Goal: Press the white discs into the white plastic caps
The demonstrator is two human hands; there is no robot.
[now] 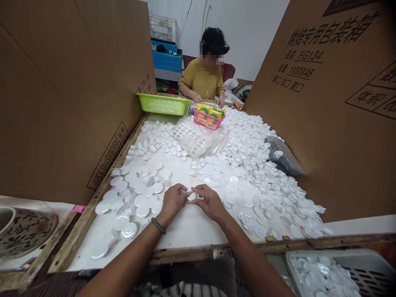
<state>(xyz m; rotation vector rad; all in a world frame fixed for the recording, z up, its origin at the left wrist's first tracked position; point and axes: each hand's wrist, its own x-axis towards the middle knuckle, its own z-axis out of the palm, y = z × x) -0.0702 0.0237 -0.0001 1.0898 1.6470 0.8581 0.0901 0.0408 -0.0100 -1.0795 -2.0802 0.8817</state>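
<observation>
Between my two hands, low over the white tabletop [198, 229], is a small round white plastic piece [192, 196]. The fingers of my left hand [175, 202] pinch its left side, and a bead bracelet circles that wrist. My right hand [206, 201] grips the same piece from the right with thumb and fingertips. Left of my hands lie scattered white plastic discs [140, 200], some overlapping. To the right spreads a large heap of similar white pieces [247, 181], some with raised parts. My fingers cover part of the held piece.
Tall cardboard panels [334, 123] flank the table. Toward the far end are a green basket [163, 105], a pink basket [208, 119] of yellow packets and a clear plastic bag [198, 138]. A co-worker [202, 78] sits opposite. A grey crate [365, 264] of white pieces stands lower right.
</observation>
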